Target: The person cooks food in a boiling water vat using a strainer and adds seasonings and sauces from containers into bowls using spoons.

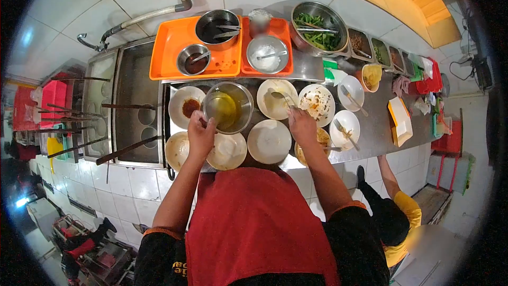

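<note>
My left hand [201, 133] grips the near rim of a steel bowl [245, 107] with clear yellow liquid in it, held above the white bowls. With my right hand [303, 127] I hold a metal spoon [279, 95], its head over a white bowl [264, 88]. Left of the steel bowl, a white bowl [177, 107] has dark red sauce in it. Nearer me are a white bowl [233, 156] with pale smears and a plain white bowl [270, 143]. Beside my right hand stands a bowl [323, 107] with brown and red bits.
Orange trays [164, 47] at the back hold steel bowls of dark sauce and white powder. A large steel pot [338, 13] contains green vegetables. Long-handled strainers [127, 151] rest over the cooker at left. A person in a yellow shirt [410, 212] is at lower right.
</note>
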`<move>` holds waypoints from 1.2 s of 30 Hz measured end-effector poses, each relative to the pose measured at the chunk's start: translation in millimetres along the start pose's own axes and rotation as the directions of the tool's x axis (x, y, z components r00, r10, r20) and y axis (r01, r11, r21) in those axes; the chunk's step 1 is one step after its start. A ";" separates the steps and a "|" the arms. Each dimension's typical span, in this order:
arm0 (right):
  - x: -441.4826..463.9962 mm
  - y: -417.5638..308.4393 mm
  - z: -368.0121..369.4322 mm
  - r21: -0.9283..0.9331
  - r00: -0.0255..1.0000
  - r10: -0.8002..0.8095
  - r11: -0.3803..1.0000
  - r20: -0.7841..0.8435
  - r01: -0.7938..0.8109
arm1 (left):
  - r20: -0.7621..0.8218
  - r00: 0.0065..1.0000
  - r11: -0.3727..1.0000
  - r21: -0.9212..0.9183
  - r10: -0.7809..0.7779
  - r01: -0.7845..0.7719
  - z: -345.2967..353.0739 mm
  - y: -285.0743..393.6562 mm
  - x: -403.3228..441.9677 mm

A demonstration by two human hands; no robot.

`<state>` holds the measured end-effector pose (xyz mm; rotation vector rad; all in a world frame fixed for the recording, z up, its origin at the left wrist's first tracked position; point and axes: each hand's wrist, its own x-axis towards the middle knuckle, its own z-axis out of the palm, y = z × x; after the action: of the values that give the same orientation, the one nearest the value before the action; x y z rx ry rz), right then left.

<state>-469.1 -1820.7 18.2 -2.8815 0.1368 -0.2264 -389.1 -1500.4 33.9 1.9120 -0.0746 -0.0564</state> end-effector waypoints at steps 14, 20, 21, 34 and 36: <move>-22.4 -49.2 -57.6 0.383 0.986 0.162 0.914 -0.037 -0.136 | 0.057 0.997 0.984 -0.172 -0.042 0.051 -0.5 14.8 -20.1; -31.7 -82.4 -41.2 0.228 0.969 -0.206 0.945 -0.139 0.234 | 0.146 0.984 0.994 0.023 0.104 -0.108 4.3 35.6 -25.9; -32.4 -87.0 -39.2 0.239 0.990 -0.132 0.961 -0.041 0.138 | 0.177 0.977 0.992 0.023 0.121 -0.127 4.7 39.0 -26.7; -80.5 -80.6 -67.7 0.770 0.803 0.495 0.349 0.332 -0.533 | 0.347 0.936 0.998 -0.020 0.065 -0.062 -17.9 57.7 -34.8; -98.7 -65.3 -50.9 0.735 0.787 0.505 0.370 0.354 -0.568 | 0.352 0.936 0.999 -0.003 0.034 -0.035 -25.5 50.4 -34.5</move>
<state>-569.7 -1758.8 69.3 -1.7468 0.7460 -0.0270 -422.8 -1490.5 90.0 1.8846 -0.3502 -0.3758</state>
